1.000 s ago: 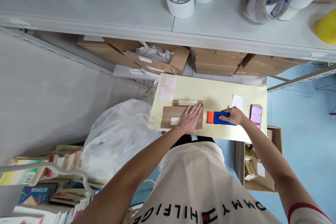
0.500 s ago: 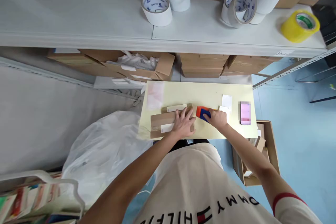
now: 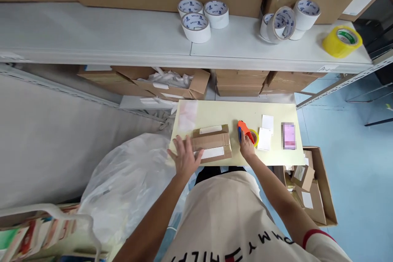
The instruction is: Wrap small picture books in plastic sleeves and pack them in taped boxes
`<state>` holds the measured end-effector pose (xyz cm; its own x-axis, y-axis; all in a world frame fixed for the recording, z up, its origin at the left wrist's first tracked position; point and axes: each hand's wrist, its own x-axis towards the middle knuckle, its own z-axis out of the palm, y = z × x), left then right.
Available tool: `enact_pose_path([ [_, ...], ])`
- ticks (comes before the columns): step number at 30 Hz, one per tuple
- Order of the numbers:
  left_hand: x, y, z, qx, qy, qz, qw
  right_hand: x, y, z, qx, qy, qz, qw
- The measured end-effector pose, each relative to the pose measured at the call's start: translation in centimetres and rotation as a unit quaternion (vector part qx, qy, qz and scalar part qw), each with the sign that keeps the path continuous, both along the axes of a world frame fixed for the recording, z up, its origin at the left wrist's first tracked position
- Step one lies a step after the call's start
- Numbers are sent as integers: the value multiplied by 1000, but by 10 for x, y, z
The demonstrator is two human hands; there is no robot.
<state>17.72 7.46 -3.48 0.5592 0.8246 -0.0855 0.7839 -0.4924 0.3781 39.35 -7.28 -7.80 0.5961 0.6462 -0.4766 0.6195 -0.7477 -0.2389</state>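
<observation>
- Brown box (image 3: 215,141) looks light, stiff; hold its ends.
- Left hand (image 3: 185,157) spreads wide at its left end, gripping nothing.
- Right hand (image 3: 247,148) curls round the tape cutter (image 3: 244,126).

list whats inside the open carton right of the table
The carton holds smaller cardboard boxes, some with white labels. Whatever lies beneath those boxes is covered.

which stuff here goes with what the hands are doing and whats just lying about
Seems in use:
cardboard box, left hand at its end
tape dispenser, right hand on it

Lying about, apparently:
phone
yellow tape roll
white tape rolls
</observation>
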Motion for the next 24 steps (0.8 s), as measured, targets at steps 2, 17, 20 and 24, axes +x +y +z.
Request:
enact_pose_path([
  [2,-25,5,-11,-52,-58,95,992,0,-7,1,35,-16,15,999],
  [17,-51,36,-10,-332,-387,72,857,-56,-8,45,348,159,-74,921],
  [20,-44,59,3,-309,-423,50,850,-46,5,62,376,165,-180,894],
  [24,-29,71,7,-350,-398,67,845,-40,20,64,370,190,-216,883],
])
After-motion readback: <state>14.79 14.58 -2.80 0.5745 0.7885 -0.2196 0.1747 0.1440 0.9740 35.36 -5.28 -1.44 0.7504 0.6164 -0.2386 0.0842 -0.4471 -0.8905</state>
